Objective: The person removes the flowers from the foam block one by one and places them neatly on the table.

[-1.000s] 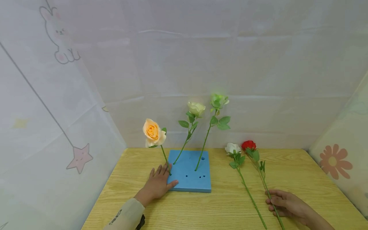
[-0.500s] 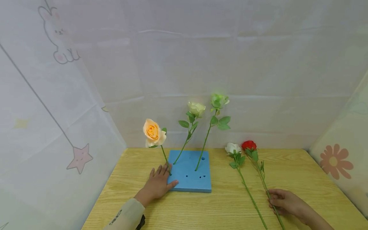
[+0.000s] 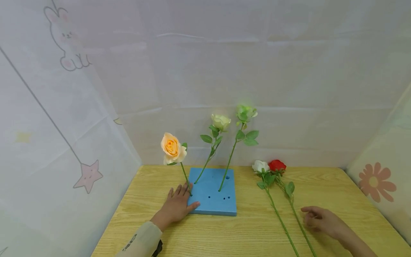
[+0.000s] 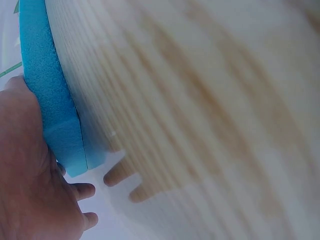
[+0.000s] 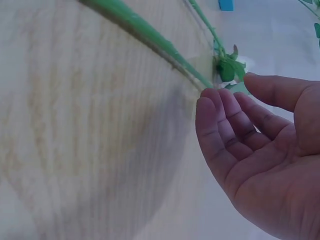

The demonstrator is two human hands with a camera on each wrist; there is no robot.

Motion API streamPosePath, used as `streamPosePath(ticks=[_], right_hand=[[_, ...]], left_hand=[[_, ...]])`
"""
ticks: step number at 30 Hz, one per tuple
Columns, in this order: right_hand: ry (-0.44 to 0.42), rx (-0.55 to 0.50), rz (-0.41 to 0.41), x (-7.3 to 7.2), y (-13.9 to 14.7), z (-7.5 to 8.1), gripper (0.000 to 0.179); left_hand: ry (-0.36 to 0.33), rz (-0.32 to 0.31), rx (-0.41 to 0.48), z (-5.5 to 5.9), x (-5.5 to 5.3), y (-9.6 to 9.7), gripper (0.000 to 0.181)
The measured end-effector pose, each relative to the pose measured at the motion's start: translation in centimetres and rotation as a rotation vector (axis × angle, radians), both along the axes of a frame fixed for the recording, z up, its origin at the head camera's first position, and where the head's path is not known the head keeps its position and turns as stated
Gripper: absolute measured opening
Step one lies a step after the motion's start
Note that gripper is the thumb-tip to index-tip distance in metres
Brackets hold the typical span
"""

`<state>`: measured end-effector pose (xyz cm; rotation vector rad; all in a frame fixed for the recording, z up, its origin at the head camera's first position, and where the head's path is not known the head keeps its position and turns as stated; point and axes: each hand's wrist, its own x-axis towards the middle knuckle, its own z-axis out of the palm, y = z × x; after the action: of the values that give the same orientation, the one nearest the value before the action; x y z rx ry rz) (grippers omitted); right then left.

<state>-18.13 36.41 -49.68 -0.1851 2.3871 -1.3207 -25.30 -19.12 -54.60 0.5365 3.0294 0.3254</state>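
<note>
My left hand (image 3: pixel 174 206) rests with spread fingers on the left edge of a blue foam block (image 3: pixel 213 207), thumb over its front corner. Three artificial roses stand tilted in the block's holes: a peach rose (image 3: pixel 173 147), a cream rose (image 3: pixel 221 122) and a green rose (image 3: pixel 245 113). To the right, a white rose (image 3: pixel 260 166) and a red rose (image 3: pixel 277 166) lie on the table, their heads side by side. My right hand (image 3: pixel 325 222) is just right of the red rose's stem (image 3: pixel 298 223), apart from it. In the right wrist view its fingers (image 5: pixel 212 132) are loosely curled around nothing.
The wooden table (image 3: pixel 257 232) runs back to a pale curtain (image 3: pixel 205 71) with printed figures at both sides. Several small holes show in the block's front and right part. A dark band (image 3: pixel 157 248) is at my left wrist.
My right hand has let go of the red rose's stem and drawn slightly right. The red rose has turned, its head now against the white one. The left hand stays put.
</note>
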Motion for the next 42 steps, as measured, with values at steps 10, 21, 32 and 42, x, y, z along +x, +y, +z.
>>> streamPosePath(ticks=[10, 21, 32, 42], right_hand=[[0.046, -0.043, 0.048, -0.6, -0.8, 1.5, 0.059], [0.109, -0.071, 0.017, -0.6, -2.9, 2.4, 0.057], [0.155, -0.139, -0.015, -1.1, -5.9, 2.3, 0.058], [0.23, -0.182, -0.019, -1.6, -8.1, 2.9, 0.054]], left_hand=[[0.0, 0.0, -0.012, 0.2, 0.1, 0.0, 0.093], [-0.013, 0.006, -0.017, 0.3, 0.1, 0.1, 0.093], [-0.014, -0.008, 0.005, 0.3, 0.2, 0.1, 0.092], [-0.012, -0.003, -0.007, 0.7, 0.3, 0.2, 0.089]])
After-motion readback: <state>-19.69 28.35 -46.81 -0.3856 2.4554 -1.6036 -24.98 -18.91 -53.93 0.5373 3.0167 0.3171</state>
